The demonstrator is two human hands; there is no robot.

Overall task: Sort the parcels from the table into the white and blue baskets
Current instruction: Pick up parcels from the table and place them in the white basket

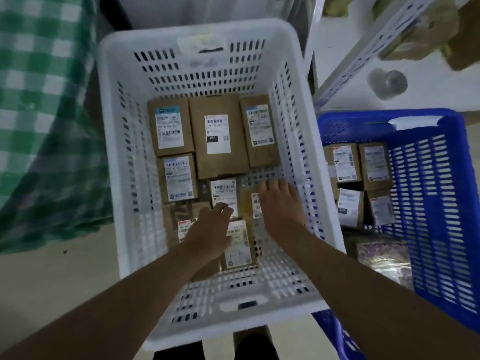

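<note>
A white basket [124,157] sits in the middle with several brown cardboard parcels lying flat in it, white labels up; the largest parcel [219,136] lies at the back centre. Both my hands reach down inside it. My left hand [210,229] lies over the front parcels with its fingers loosely bent, their tips at a small labelled parcel [224,192]. My right hand [281,203] lies flat, fingers straight, on a yellowish parcel [250,201]. A blue basket [441,203] to the right holds several more labelled parcels [345,163].
A table with a green and white checked cloth [39,100] stands at the left. A white perforated metal upright [374,48] and brown packages [441,29] are at the upper right. A purple patterned packet [384,258] lies in the blue basket's front.
</note>
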